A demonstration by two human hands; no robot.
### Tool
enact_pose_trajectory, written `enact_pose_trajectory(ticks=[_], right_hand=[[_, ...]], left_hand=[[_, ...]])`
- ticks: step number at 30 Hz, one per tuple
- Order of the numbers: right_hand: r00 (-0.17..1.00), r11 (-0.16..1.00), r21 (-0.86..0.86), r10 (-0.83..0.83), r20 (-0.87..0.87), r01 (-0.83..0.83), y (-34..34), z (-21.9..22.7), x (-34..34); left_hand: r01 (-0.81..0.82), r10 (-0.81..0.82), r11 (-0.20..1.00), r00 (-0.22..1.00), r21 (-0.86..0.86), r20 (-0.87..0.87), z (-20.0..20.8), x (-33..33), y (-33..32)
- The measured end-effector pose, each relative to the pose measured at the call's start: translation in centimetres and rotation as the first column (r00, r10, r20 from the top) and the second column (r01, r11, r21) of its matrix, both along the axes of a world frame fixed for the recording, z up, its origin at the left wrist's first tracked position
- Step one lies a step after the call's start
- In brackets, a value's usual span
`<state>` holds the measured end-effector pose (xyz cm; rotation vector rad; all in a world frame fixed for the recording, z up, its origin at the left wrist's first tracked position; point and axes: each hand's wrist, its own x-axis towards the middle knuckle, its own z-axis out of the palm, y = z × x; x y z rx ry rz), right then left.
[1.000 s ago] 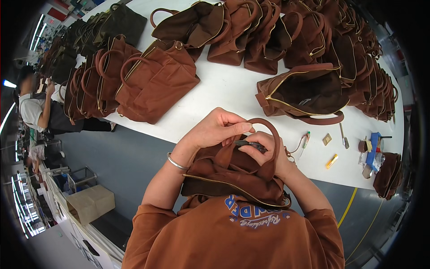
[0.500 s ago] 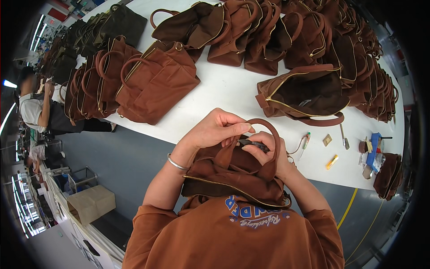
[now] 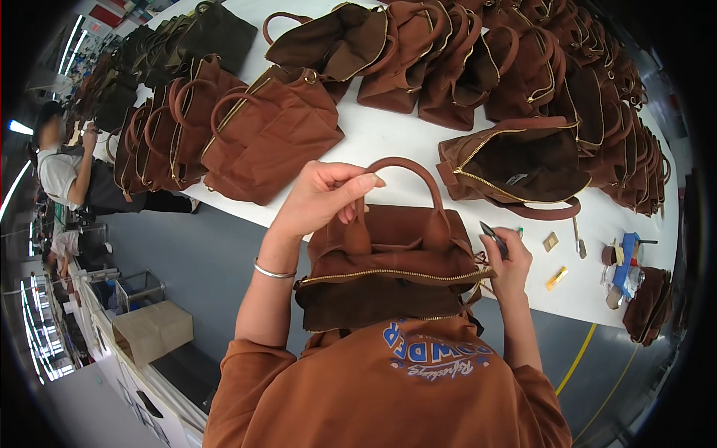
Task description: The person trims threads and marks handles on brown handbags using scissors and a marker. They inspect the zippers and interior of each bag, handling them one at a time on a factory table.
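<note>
A brown handbag (image 3: 399, 228) with its zip open rests against my front at the near table edge. My left hand (image 3: 325, 196) pinches one side of its raised, arched handle (image 3: 409, 166) between thumb and fingers. Off the bag's right end, my right hand (image 3: 511, 267) is closed around small dark thread snips (image 3: 489, 233), their tip pointing up and left. The bag's dark brown lining (image 3: 381, 302) shows below the gold zip.
More brown handbags (image 3: 272, 142) crowd the white table (image 3: 388, 142), one lying open (image 3: 515, 160) ahead on the right. Dark green bags (image 3: 216, 37) stand far left. A yellow marker-like stick (image 3: 556, 278) and a blue holder (image 3: 626, 257) lie right. A person (image 3: 71, 168) stands left.
My right hand has moved with the snips from the handle base out to the right of the bag. My left hand has risen slightly, and the handle stands more upright.
</note>
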<state>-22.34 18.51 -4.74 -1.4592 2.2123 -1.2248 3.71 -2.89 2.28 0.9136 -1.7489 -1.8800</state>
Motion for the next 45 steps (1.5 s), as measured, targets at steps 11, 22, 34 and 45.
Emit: enact_pose_trajectory(ticks=[11,22,34,45], right_hand=[[0.963,0.901,0.342,-0.267,-0.046,0.266,5.8,-6.9,-3.0],[0.825,0.954,0.247,-0.001,-0.565,0.169,5.4,-7.8,-3.6],[0.656,0.929,0.037,0.231,0.719,-0.368,-3.3,3.8,9.1],[0.543,0.903,-0.087,0.327,0.773,-0.42,-6.7,5.6,12.2]], left_hand=[[-0.433,0.433,0.901,0.901,-0.009,0.002,-2.6,6.5,-5.3],[-0.678,0.695,0.698,0.719,0.231,0.012,-5.5,8.8,-6.0],[-0.689,0.703,0.708,0.708,0.155,-0.065,-4.5,8.8,-0.3],[-0.464,0.491,0.856,0.868,-0.229,0.078,-1.1,9.2,2.7]])
